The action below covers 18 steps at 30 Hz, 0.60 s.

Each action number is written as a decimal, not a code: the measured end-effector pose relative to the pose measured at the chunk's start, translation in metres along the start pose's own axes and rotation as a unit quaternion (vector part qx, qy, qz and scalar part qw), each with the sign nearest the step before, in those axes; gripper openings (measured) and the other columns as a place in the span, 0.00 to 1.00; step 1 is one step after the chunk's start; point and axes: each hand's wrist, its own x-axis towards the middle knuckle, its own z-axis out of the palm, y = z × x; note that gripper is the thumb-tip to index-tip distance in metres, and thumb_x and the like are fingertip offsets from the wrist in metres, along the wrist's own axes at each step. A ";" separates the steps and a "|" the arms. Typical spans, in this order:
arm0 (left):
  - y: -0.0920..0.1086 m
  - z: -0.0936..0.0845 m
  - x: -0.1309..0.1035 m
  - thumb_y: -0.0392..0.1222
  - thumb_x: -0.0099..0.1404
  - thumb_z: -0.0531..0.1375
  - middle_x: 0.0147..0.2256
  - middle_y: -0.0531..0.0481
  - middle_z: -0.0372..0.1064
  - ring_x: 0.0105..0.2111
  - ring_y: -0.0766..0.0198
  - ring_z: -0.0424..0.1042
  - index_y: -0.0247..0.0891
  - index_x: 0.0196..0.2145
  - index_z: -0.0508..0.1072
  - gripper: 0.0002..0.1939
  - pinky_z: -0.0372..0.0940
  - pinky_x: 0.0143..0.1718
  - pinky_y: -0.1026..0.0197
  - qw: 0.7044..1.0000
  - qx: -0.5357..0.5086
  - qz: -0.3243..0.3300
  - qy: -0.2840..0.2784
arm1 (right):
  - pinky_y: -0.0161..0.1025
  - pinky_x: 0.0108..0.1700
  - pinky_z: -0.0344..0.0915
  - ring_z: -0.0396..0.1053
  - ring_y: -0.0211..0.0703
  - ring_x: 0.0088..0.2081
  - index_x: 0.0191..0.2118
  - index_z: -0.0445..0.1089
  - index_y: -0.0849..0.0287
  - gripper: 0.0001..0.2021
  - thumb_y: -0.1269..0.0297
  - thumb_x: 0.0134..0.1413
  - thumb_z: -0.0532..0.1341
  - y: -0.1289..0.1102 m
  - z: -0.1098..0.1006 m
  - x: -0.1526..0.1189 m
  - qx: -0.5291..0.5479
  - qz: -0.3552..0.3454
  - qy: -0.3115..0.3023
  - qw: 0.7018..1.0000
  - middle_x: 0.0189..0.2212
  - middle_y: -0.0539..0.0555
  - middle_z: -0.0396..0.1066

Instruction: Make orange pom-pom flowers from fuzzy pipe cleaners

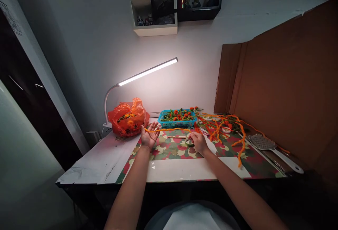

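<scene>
An orange yarn strand [169,129] stretches between my two hands, just above the table. Its left end is at the thumb of my left hand [149,138], which is turned palm up with the fingers extended as the strand passes across them. My right hand [200,142] is closed in a pinch near the strand's other end; the exact grip is too small to make out. Right by those fingertips is a green tape roll [188,143], and I cannot tell if it is held or only touched. Beyond it lies a thin wooden stick [176,137].
A blue basket [177,124] of red-orange flowers stands behind my hands. On the left are an orange plastic bag [129,117] and a lit lamp [148,71]. Tangled orange strands [218,129] and a hairbrush [276,149] lie to the right, beside tall cardboard [285,71].
</scene>
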 end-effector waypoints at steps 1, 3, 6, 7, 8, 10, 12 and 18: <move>-0.002 0.000 0.000 0.54 0.67 0.47 0.41 0.38 0.72 0.35 0.60 0.74 0.32 0.46 0.69 0.23 0.70 0.33 0.58 1.000 0.010 -0.008 -0.005 | 0.35 0.24 0.48 0.53 0.37 0.19 0.19 0.65 0.57 0.16 0.54 0.51 0.53 0.001 0.000 0.000 -0.006 -0.001 0.014 1.000 0.13 0.47 0.55; -0.005 -0.001 0.002 0.43 0.67 0.48 0.41 0.40 0.72 0.36 0.60 0.74 0.34 0.45 0.69 0.15 0.70 0.35 0.58 0.999 0.037 -0.011 0.003 | 0.35 0.24 0.48 0.55 0.39 0.20 0.19 0.64 0.57 0.16 0.55 0.51 0.52 0.003 -0.001 0.001 -0.034 0.000 0.039 0.999 0.14 0.48 0.56; -0.011 -0.004 0.007 0.32 0.65 0.50 0.36 0.44 0.73 0.32 0.64 0.74 0.36 0.43 0.69 0.12 0.69 0.32 0.63 0.994 0.099 0.017 0.041 | 0.36 0.25 0.45 0.54 0.39 0.21 0.16 0.61 0.56 0.16 0.56 0.49 0.54 0.005 -0.003 0.001 -0.090 0.008 0.059 0.994 0.13 0.49 0.56; -0.013 -0.006 0.008 0.31 0.64 0.50 0.35 0.45 0.73 0.30 0.65 0.74 0.36 0.42 0.69 0.11 0.68 0.31 0.64 0.991 0.121 0.028 0.050 | 0.36 0.25 0.44 0.53 0.39 0.21 0.15 0.60 0.56 0.16 0.57 0.48 0.54 0.006 -0.003 0.001 -0.108 0.010 0.063 0.992 0.13 0.49 0.56; -0.015 -0.006 0.009 0.31 0.64 0.51 0.34 0.45 0.73 0.28 0.66 0.74 0.36 0.40 0.69 0.10 0.68 0.30 0.64 0.988 0.140 0.036 0.055 | 0.36 0.25 0.43 0.53 0.39 0.21 0.15 0.60 0.56 0.16 0.57 0.48 0.55 0.007 -0.004 0.001 -0.127 0.010 0.068 0.989 0.13 0.49 0.56; -0.017 -0.007 0.010 0.32 0.65 0.53 0.32 0.45 0.73 0.27 0.66 0.74 0.35 0.37 0.69 0.06 0.68 0.29 0.64 0.982 0.173 0.044 0.059 | 0.36 0.27 0.42 0.54 0.38 0.22 0.16 0.60 0.56 0.15 0.57 0.50 0.54 0.008 -0.005 0.001 -0.170 0.013 0.084 0.982 0.15 0.49 0.58; -0.018 -0.006 0.010 0.34 0.65 0.53 0.31 0.46 0.73 0.26 0.66 0.74 0.35 0.36 0.69 0.05 0.69 0.27 0.64 0.977 0.199 0.043 0.066 | 0.37 0.29 0.44 0.57 0.40 0.26 0.20 0.64 0.56 0.14 0.60 0.52 0.52 0.008 -0.006 0.001 -0.212 0.021 0.109 0.971 0.18 0.51 0.63; -0.023 -0.001 0.006 0.38 0.64 0.56 0.17 0.54 0.65 0.14 0.72 0.63 0.34 0.29 0.69 0.07 0.57 0.14 0.73 0.973 0.213 0.057 0.068 | 0.42 0.40 0.52 0.60 0.52 0.43 0.38 0.71 0.56 0.11 0.64 0.52 0.53 0.002 -0.006 -0.001 -0.263 -0.069 0.214 0.938 0.39 0.57 0.69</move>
